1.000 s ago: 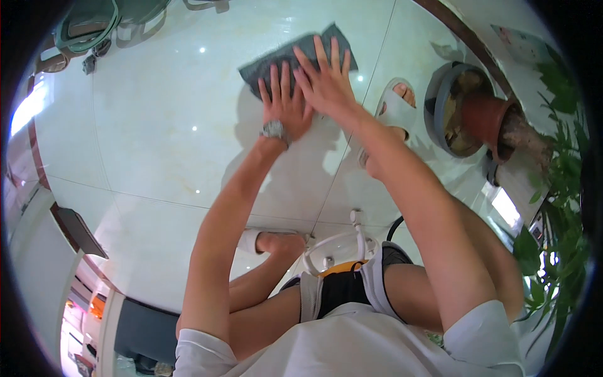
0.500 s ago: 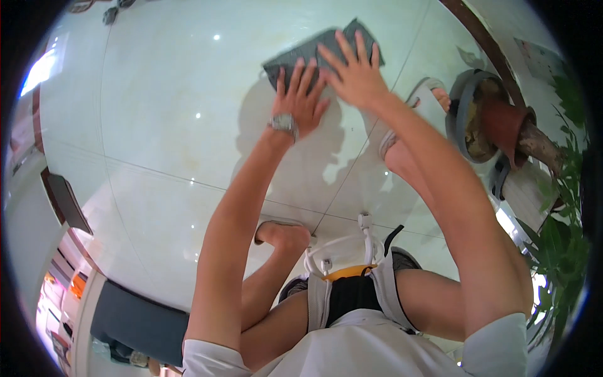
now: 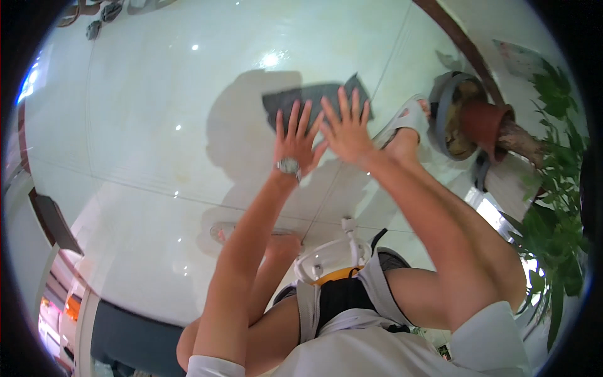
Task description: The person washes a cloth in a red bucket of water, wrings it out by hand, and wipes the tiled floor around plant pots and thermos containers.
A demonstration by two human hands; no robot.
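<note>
A dark grey cloth (image 3: 284, 102) lies spread on the glossy pale tile floor (image 3: 144, 119), its upper right corner sticking up in a point. My left hand (image 3: 296, 143), with a silver watch (image 3: 288, 166) at the wrist, rests its spread fingers on the cloth's left and middle part. Beside it, my right hand (image 3: 347, 131) lies flat with fingers apart over the cloth's right part. Both hands press from above and neither grips it. The thumbs and index fingers of the two hands come close together between them.
A wheeled white stool (image 3: 333, 256) stands under me between my legs. To the right are my sandalled foot (image 3: 411, 122), a round grey basin (image 3: 443, 119), a tipped reddish-brown pot (image 3: 487, 125) and a leafy plant (image 3: 553, 220). A dark padded seat (image 3: 135, 336) is at lower left.
Both hands and the cloth have come nearer to me across the floor. My left foot has shifted to the left, and the view has moved slightly.
</note>
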